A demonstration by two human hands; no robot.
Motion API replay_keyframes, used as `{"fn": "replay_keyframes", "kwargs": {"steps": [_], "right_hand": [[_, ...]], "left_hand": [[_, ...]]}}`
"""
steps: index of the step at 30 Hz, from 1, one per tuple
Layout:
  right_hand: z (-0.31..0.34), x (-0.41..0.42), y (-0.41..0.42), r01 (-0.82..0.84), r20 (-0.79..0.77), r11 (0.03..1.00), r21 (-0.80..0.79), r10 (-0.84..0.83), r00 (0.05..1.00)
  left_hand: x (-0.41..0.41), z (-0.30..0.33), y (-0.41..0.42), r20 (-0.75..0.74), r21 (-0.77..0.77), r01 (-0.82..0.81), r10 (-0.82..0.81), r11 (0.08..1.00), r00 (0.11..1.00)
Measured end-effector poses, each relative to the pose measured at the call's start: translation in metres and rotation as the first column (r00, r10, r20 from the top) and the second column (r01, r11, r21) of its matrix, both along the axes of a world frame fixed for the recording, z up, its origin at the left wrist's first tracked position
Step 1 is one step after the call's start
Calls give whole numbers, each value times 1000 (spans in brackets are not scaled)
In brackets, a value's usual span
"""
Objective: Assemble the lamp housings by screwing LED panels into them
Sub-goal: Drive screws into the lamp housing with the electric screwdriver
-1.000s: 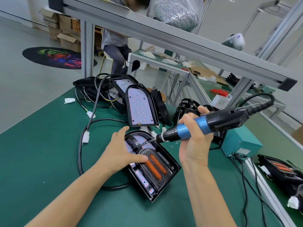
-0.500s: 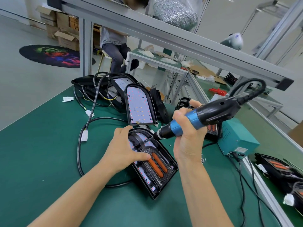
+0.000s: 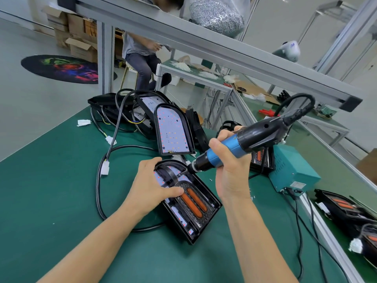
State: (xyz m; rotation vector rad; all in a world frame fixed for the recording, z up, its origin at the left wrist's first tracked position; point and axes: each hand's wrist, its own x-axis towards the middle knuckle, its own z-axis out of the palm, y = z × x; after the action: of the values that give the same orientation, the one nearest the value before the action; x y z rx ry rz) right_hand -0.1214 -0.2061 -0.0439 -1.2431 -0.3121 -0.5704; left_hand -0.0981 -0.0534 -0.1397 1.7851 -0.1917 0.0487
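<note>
Firmly gripped — screwdriver (image 3: 240,148) on housing (image 3: 206,219)

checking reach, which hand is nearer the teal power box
Right. The right hand grips the screwdriver just left of the teal box; the left hand rests farther away.

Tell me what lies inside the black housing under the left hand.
Inside the housing: a white LED panel, two orange strips, a black band. The left hand covers part.
</note>
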Motion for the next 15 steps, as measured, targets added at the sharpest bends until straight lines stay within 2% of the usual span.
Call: {"fn": "replay_keyframes", "kwargs": {"steps": [4,15], "right_hand": [[-4,2,-1,-12,-2,998,54,12,1000],[-4,4,-1,-28,-21,999,34,28,999]], "left_hand": [[0,-2,1,-3,4,-4,4,1000,1000],[0,-4,1,-4,2,-10,10,1000,1000]]}}
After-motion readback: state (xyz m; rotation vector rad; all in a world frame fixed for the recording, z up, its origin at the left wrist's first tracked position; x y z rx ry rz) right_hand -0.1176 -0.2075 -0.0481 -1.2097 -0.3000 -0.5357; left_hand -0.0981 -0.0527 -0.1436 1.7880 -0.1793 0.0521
